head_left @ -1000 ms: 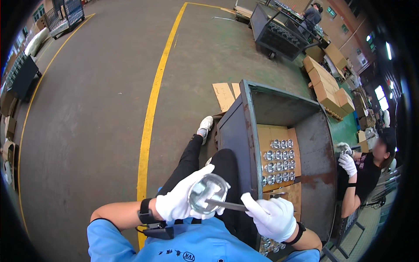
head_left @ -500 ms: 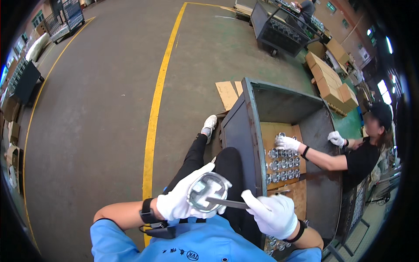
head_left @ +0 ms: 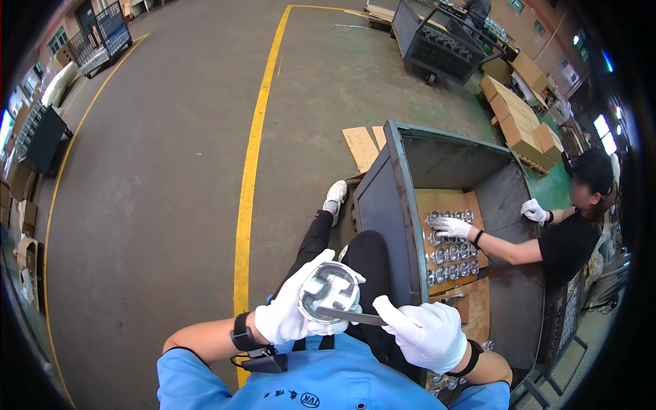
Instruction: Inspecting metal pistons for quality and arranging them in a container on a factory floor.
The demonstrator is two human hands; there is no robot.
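In front of my shirt, my gloved left hand [head_left: 283, 311] is closed round a shiny metal piston [head_left: 330, 290], its hollow underside facing up. My right hand [head_left: 427, 335], also in a white glove, grips a narrow flat grey file [head_left: 362, 318] between thumb and fingers. The file's far end lies over the near part of the piston, reaching inside its rim; the grip end is hidden in my glove.
Beside my right knee stands a deep grey metal bin [head_left: 403, 205] holding rows of pistons [head_left: 454, 254] on cardboard. From the right a co-worker's gloved hand [head_left: 452, 227] reaches into it. Cardboard sheets [head_left: 361, 148] lie on the floor; stacked boxes [head_left: 519, 126] stand farther back.
The file's end has slid slightly leftward over the piston, which has tipped a little. The co-worker's hand has flattened over the pistons, exposing the far row. The whole view has shifted slightly.
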